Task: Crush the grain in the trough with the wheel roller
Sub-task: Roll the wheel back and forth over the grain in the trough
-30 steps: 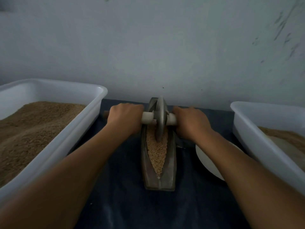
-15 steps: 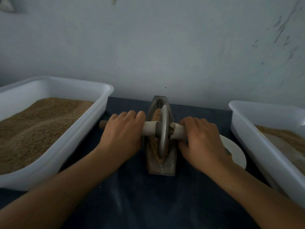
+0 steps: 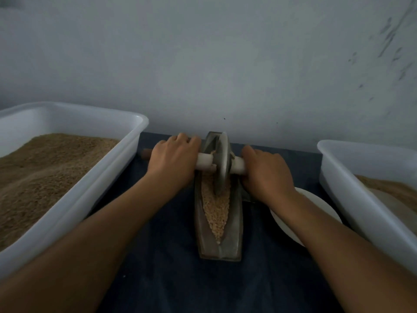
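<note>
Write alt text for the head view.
Two hands, left hand and right hand, grip the handle of a wheel roller at the far end of a narrow trough of grain. A white bin of brown meal stands on each side.

Tan grain (image 3: 215, 208) fills a grey, perhaps metal, trough (image 3: 234, 233); white tubs (image 3: 74, 199) flank dark blue cloth (image 3: 171, 279).

1. Left hand (image 3: 173, 161): bare, no glove, ring or watch visible.
2. Right hand (image 3: 266, 175): bare likewise, wrist unadorned.
3. Both forearms uncovered to the frame edge; no sleeve showing.
</note>
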Tool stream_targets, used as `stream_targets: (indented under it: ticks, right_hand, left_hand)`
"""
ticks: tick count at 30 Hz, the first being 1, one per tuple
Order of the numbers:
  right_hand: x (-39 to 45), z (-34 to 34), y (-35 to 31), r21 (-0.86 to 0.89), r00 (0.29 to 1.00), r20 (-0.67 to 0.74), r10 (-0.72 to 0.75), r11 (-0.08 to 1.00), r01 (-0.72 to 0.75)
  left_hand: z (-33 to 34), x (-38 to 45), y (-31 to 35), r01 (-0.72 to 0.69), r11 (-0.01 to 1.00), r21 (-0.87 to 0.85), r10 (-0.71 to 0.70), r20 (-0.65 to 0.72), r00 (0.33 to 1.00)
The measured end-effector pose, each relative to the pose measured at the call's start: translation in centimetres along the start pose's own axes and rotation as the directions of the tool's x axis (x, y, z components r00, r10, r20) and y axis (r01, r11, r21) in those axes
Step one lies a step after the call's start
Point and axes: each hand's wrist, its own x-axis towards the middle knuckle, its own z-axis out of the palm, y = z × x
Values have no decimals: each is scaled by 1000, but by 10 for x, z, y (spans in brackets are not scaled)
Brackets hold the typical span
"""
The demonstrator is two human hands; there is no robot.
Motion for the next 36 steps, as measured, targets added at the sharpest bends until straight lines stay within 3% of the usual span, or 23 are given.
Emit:
stream_targets:
  ticks: [9, 24, 29, 36]
  right_hand:
    - [53, 5, 9, -55, 984, 174, 45, 998, -35]
    - [-44, -23, -19, 31, 987, -162, 17, 999, -13]
    - [-65, -48, -29, 102, 990, -140, 26, 995, -12]
    - [-68, -45, -27, 53, 993, -116, 16, 999, -10]
  left_hand:
    - [9, 37, -15, 116, 986, -117, -84, 249, 965]
    - [-26, -42, 1, -46, 998, -47, 52, 118, 992]
    - [-42, -65, 0, -73, 994, -85, 83, 115, 990]
    - [-37, -59, 4, -70, 998, -7, 70, 87, 994]
